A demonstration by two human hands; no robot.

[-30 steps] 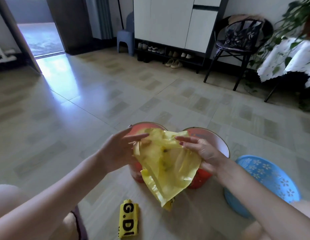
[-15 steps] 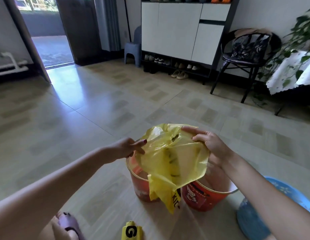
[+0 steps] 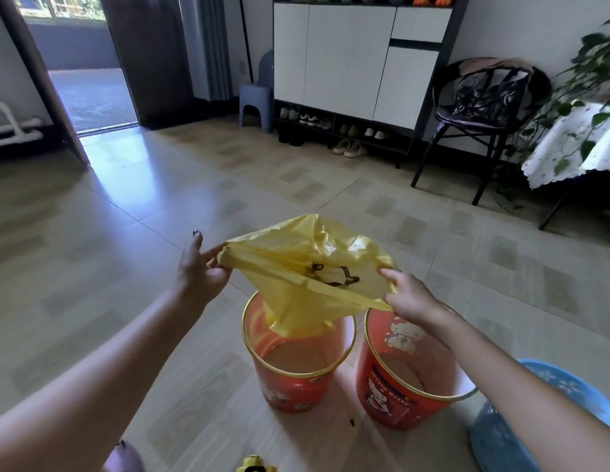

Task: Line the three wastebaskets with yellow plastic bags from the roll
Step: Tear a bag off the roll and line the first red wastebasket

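A yellow plastic bag with black print is stretched wide between my hands, above the floor. My left hand pinches its left edge and my right hand grips its right edge. The bag's lower end hangs into the left red wastebasket. A second red wastebasket stands right beside it, unlined. A blue wastebasket shows at the lower right, partly hidden by my right forearm. The top of the yellow bag roll peeks in at the bottom edge.
The baskets stand on a tiled floor. A white shoe cabinet with shoes beneath it, a blue stool, a black chair and a cloth-covered table with a plant line the far side. An open doorway is at the back left.
My hands have pulled apart and spread the bag's mouth wide. The bag has risen, and its tail now dips into the left red basket. The view has tilted upward.
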